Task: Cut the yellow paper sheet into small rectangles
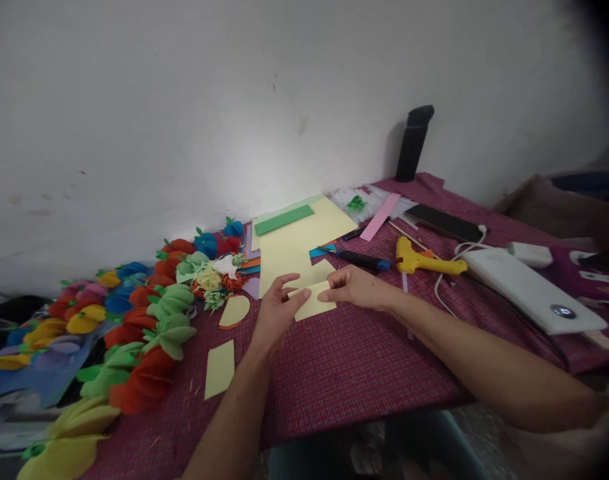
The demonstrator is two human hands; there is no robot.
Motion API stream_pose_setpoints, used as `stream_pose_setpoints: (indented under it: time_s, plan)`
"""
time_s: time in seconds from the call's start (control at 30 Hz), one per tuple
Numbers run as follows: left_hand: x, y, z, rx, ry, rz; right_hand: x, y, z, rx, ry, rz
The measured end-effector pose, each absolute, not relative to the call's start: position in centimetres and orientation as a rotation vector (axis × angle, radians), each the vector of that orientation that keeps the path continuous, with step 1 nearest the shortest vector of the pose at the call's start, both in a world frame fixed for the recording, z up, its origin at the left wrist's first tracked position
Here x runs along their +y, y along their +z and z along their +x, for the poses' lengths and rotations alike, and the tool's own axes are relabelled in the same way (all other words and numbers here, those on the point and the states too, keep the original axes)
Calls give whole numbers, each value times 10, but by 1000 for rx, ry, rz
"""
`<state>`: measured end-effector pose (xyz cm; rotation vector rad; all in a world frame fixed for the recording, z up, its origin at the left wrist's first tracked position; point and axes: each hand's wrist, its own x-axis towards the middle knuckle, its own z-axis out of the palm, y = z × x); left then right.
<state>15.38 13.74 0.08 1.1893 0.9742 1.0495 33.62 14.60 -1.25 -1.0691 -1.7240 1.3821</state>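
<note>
Between my two hands is a small pale yellow piece of paper (312, 308), held just above the cloth. My left hand (280, 308) pinches its left edge between thumb and fingers. At its upper right, my right hand (352, 287) grips the same piece with thumb and forefinger. Behind it lie large pale yellow sheets (284, 260) with a green strip (284, 220) on top. A half-round yellow piece (234, 311) and a yellow rectangle (219, 369) rest left of my left hand.
Rows of colourful paper pumpkin shapes (172, 303) fill the left side. On the right lie a yellow glue gun (429, 259), a blue-black tool (362, 259), a white power bank (529, 287) with a cable and a black phone (444, 223). A black bottle (413, 143) stands by the wall.
</note>
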Motion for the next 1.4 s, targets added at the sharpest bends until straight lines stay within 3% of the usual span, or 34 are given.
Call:
stream_pose_setpoints:
  time_s: [0.2,1.4]
  plan:
    - [134,-6,158,1045,921,1215,147,-20,334,-1769,1369,-1067]
    - [132,-8,165,965,1049,1041,144,1,340,-1556,1493,-1073]
